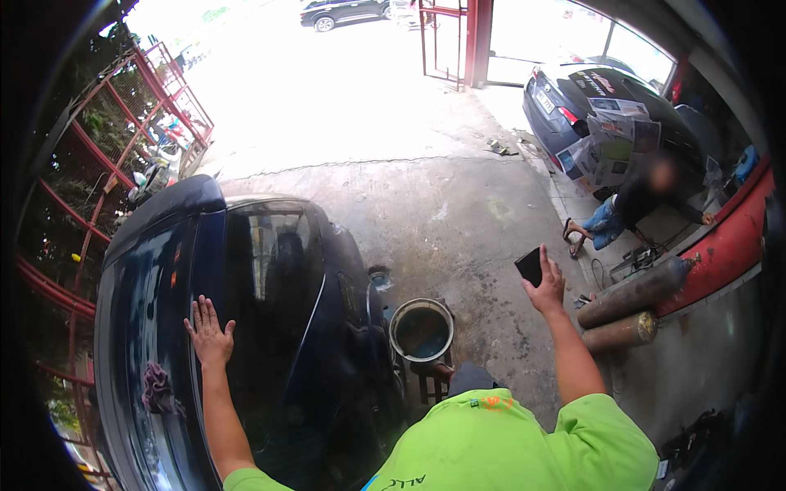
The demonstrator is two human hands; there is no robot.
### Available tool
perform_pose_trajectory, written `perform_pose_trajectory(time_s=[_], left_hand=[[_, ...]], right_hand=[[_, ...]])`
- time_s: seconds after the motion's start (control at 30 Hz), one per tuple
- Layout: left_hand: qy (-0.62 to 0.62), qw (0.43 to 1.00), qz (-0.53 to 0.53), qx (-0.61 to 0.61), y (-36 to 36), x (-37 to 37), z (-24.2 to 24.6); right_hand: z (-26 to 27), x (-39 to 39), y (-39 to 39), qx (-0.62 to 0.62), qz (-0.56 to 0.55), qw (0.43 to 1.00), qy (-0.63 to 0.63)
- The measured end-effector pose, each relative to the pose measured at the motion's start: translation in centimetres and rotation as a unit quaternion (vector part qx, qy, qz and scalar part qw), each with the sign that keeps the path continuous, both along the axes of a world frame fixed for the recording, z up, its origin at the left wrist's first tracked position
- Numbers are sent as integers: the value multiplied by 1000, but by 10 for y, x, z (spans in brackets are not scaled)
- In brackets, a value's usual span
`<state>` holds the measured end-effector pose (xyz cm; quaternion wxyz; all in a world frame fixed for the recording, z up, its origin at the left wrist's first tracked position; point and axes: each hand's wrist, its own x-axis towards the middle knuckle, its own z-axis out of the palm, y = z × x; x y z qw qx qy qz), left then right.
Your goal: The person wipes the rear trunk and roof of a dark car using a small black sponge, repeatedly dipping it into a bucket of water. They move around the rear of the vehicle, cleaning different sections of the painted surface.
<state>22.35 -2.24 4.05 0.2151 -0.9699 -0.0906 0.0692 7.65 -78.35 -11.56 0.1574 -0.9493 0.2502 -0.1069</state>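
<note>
My left hand (210, 334) lies with its fingers spread on the roof edge of a dark blue vehicle (206, 258), above the side windows, and holds nothing. A crumpled purple cloth (158, 388) rests on the same roof, beyond that hand towards the far left. Out to the right, over the concrete floor, my right hand (548, 285) grips a thin black rectangular object (529, 267) between thumb and fingers; its exact kind cannot be told. Between my arms, beside the vehicle, a round bucket (421, 329) with murky liquid stands on a small stool (433, 388).
At the right a person (638, 196) crouches by a dark car (556, 116) partly masked with newspaper (614, 147). Two gas cylinders (632, 294) lie near a red low wall (718, 264). Red metal fencing (92, 227) runs along the left. A black car (350, 11) is outside.
</note>
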Motion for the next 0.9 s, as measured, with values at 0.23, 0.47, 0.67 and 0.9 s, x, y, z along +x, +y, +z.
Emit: perform_pose_trajectory(time_s=[0.23,0.47,0.67,0.9], left_hand=[[-23,1000,4,21,-25,162,-4],[-63,991,64,100,-28,213,-26],[-82,987,41,130,-18,218,-36],[-98,985,38,138,-17,219,-39]], right_hand=[[-76,-12,6,79,-47,962,257],[-145,-141,20,167,-296,804,488],[-176,-97,34,181,-362,757,513],[-201,116,78,218,-127,903,347]])
